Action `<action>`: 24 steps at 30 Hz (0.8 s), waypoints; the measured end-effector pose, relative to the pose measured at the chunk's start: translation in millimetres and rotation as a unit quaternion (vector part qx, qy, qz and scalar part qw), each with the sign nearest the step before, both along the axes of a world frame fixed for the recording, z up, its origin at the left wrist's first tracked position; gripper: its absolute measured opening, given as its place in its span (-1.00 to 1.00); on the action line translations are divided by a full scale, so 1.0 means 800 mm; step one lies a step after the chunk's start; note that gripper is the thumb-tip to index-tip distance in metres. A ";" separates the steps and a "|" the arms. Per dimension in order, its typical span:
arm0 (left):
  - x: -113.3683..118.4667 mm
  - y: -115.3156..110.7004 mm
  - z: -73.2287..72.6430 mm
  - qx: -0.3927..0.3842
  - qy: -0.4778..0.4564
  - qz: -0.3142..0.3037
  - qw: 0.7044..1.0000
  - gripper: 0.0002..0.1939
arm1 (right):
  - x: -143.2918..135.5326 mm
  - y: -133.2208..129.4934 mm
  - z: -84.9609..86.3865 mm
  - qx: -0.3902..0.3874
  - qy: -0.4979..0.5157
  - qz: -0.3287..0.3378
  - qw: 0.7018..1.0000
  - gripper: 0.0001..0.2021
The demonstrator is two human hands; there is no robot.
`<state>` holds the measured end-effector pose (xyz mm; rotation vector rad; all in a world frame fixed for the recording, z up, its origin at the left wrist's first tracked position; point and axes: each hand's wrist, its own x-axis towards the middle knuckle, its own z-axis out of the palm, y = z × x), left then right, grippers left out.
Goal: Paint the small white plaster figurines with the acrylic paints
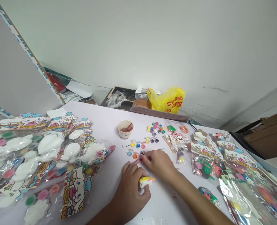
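Observation:
My left hand [133, 187] holds a small white figure [146, 182] with yellow and pink paint on top, pinched between thumb and curled fingers. Its forefinger reaches forward and touches a strip of small paint pots [135, 156]. From the right, my right hand [158, 161] closes thumb and fingers on a dark red paint pot [141, 158] at the end of that strip. A dark bit, perhaps its lid, shows at the fingertips. Just beyond lie more paint pots [143, 145] in yellow, blue and pink, and a paper cup [125, 129] with murky reddish liquid and brushes inside.
Bagged white figures [50, 142] with paints and printed cards cover the table's left side. More packets [206, 167] lie on the right, near a painted piece [210, 197]. A paint pot cluster [156, 128] and a yellow plastic bag [168, 100] are farther back, before the wall.

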<state>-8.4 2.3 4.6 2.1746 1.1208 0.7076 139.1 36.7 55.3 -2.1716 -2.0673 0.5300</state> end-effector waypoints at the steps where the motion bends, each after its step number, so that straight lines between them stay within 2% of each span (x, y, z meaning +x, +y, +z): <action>1: 0.000 0.000 0.000 -0.003 -0.002 0.000 1.000 -0.80 | -0.001 -0.001 0.000 0.003 -0.012 0.002 1.000 -0.61; 13: 0.000 -0.001 0.001 -0.002 -0.003 0.001 1.000 -0.81 | -0.007 0.003 0.003 -0.002 -0.079 0.017 0.997 -0.57; 24: -0.001 0.000 0.003 -0.005 0.007 -0.007 1.000 -0.79 | 0.006 0.005 0.019 -0.028 0.035 -0.004 0.999 -0.63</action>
